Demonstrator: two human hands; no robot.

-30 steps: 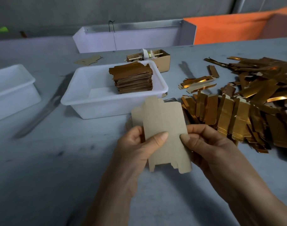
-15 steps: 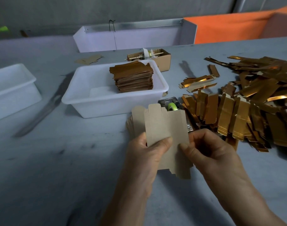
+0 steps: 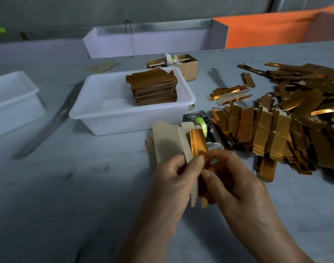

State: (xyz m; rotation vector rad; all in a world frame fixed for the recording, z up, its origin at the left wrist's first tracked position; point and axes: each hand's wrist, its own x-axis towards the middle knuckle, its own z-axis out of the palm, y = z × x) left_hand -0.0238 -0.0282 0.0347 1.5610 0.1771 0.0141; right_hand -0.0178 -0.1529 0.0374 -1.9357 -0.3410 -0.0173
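Grey table (image 3: 86, 186), both hands (image 3: 173, 179) raised, fingers (image 3: 198, 162) pinching half-folded gold carton blank (image 3: 197, 147)

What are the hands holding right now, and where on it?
One carton blank, half folded. The left hand pinches its middle at the fold; the right hand grips the lower part of the gold flap.

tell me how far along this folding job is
Done: a big pile of folded gold pieces lies at the right. In hand: the left hand and right hand pinch one card blank, with a gold flap bent over. Left: a tall stack of flat blanks waits in the white tub, so probably plenty remains.
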